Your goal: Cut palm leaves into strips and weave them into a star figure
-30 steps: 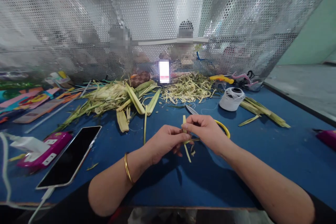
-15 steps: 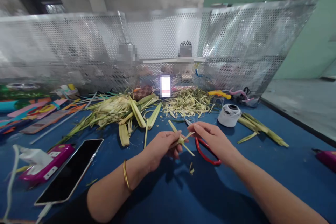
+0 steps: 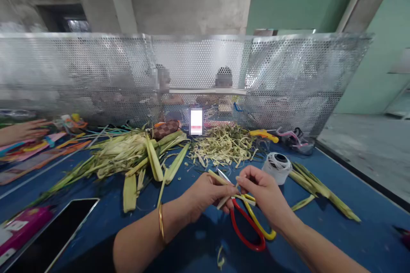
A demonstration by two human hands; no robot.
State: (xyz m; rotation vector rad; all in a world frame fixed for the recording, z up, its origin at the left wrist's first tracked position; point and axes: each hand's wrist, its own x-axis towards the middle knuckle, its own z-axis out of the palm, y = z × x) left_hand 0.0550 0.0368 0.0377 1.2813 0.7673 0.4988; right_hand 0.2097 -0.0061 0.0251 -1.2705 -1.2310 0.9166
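Observation:
My left hand (image 3: 206,194) is closed in a pinch round pale green plant-leaf strips (image 3: 216,176), which stick out past its fingers in several directions. Close beside it, my right hand (image 3: 262,192) pinches at a strip end with thumb and forefinger; the fingertips partly hide it. Under both hands lie scissors (image 3: 235,227) with one red and one yellow handle, their blades pointing away from me. A white thread spool (image 3: 277,169) stands just beyond my right hand. One small curled scrap (image 3: 220,258) lies on the blue table (image 3: 192,243) near me.
Leaf stalks (image 3: 121,153) and shredded strips (image 3: 224,147) are heaped at the back. More stalks (image 3: 326,194) lie right. A phone (image 3: 68,234) and magenta power strip (image 3: 25,230) sit left. Another person's hand (image 3: 27,130) reaches in far left. A perforated screen (image 3: 198,59) stands behind.
My view has tilted up. The strips have turned in my left hand, and my right hand has shifted from them and back to a strip end. Another person's hand has appeared at far left.

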